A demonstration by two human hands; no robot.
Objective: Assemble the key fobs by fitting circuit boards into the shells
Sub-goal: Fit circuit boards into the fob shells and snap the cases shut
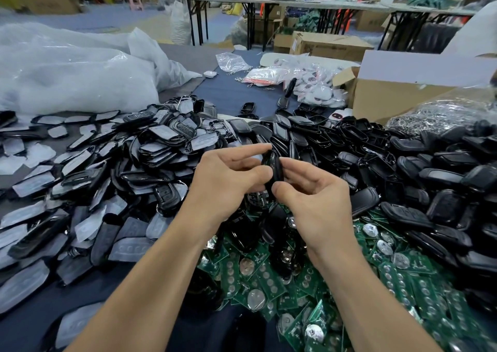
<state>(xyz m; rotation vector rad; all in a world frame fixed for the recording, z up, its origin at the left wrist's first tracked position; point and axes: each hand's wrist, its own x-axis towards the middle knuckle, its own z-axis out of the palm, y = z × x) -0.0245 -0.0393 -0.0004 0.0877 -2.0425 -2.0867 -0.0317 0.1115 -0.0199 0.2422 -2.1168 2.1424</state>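
A bare left forearm [150,284] at 7 o'clock and a bare right forearm [357,298] at 5 o'clock show uncovered up to the wrist. The ungloved left hand [231,174] and ungloved right hand [314,198] have short, plain thumbnails.

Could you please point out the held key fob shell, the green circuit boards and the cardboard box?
key fob shell [274,166]: head view, dark edge.
green circuit boards [269,281]: head view, one board's face.
cardboard box [390,102]: head view, brown front wall.
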